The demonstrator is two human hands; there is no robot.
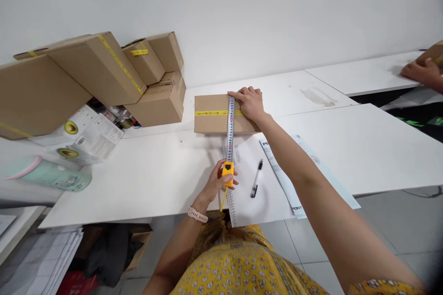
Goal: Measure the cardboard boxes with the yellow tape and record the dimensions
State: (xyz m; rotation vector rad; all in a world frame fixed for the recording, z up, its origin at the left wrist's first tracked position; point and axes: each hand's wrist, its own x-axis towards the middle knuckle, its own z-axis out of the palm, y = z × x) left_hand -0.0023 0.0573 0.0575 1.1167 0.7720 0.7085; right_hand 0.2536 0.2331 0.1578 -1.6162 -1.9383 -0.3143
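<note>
My left hand (213,184) grips the yellow case of a tape measure (227,179) near the front edge of the table. Its metal blade (230,136) is drawn out away from me and lies across the top of a small cardboard box (209,124) with a yellow tape strip. At the box's far edge, my right hand (252,103) presses the blade's end with a finger, its other fingers bent over the box's top right part. Below the box lies a spiral notebook (244,207) with a black-capped pen (256,179) on it.
Cardboard boxes (100,69) are stacked at the left, beside avocado-printed cartons (93,133) and a mint green tumbler (51,175). A light blue paper pack (311,166) lies under my right forearm. At far right, another person's hand (424,73) touches a box (432,55).
</note>
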